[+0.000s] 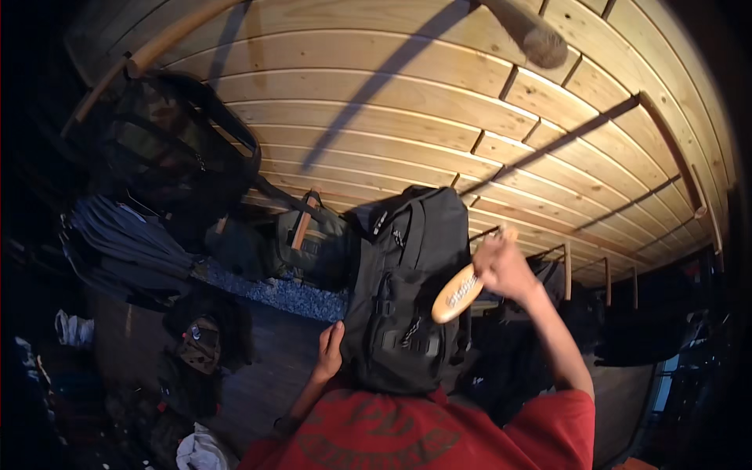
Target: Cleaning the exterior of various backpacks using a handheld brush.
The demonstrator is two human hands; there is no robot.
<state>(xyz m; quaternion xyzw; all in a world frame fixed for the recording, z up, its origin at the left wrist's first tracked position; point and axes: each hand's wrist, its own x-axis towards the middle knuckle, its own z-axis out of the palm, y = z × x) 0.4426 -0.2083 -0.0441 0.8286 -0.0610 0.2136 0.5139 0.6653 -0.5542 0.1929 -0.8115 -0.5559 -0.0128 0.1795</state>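
A black backpack (pixel 407 290) with buckles, straps and cords hangs or stands upright in front of me; its support is hidden. My right hand (pixel 501 265) is closed around a wooden brush (pixel 460 294) with an oval, pale back. The brush is beside the pack's right side, and its bristles are hidden from this view. At the lower left edge of the pack, my left hand (pixel 331 350) rests against its side with the fingers partly bent and the thumb up. Whether it grips the fabric is hard to make out.
Wooden pegs (pixel 540 47) stick out of the plank wall (pixel 392 102). A camouflage backpack (pixel 157 133) hangs at the left, and a dark green bag (pixel 321 243) hangs beside the black pack. Coiled grey rope or cloth (pixel 133 243) is at the left. Several dark bags hang at the right.
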